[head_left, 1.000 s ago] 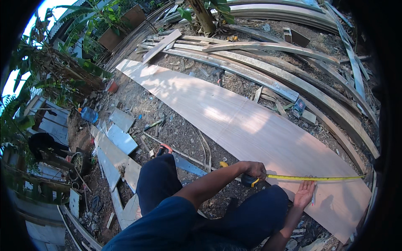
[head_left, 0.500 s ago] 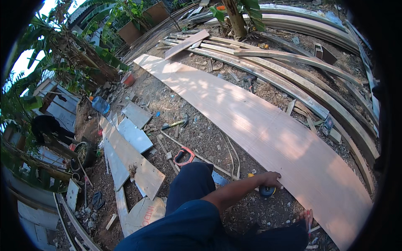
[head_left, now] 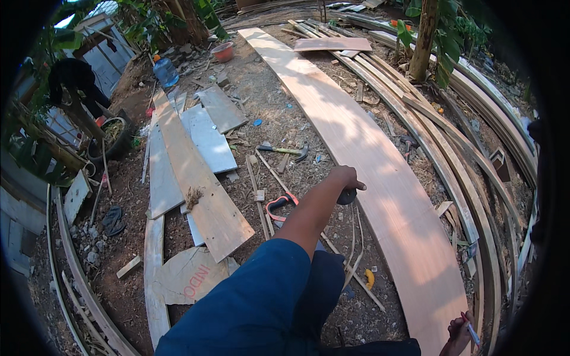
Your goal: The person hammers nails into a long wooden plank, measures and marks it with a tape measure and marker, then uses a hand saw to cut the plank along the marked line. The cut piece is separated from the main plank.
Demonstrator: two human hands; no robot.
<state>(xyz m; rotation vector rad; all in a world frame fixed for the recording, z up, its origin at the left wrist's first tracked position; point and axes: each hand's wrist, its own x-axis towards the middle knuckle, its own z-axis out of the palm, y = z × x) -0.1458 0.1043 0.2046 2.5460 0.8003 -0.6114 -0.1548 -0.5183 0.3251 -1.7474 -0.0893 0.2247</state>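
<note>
I have the left grip (head_left: 347,178) stretched forward, closed on a tape measure (head_left: 346,197), the right grip (head_left: 458,336) low, pinching a pen (head_left: 472,333).

Your left hand (head_left: 344,177) covers part of the dark tape measure (head_left: 347,197); your left forearm (head_left: 306,222) hides part of the saw (head_left: 271,206). The lower edge cuts off the arm behind your right hand (head_left: 458,334) and the long board (head_left: 386,184) at its near end.

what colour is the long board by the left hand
The long board is pale pinkish tan, best seen in the head view.
</note>
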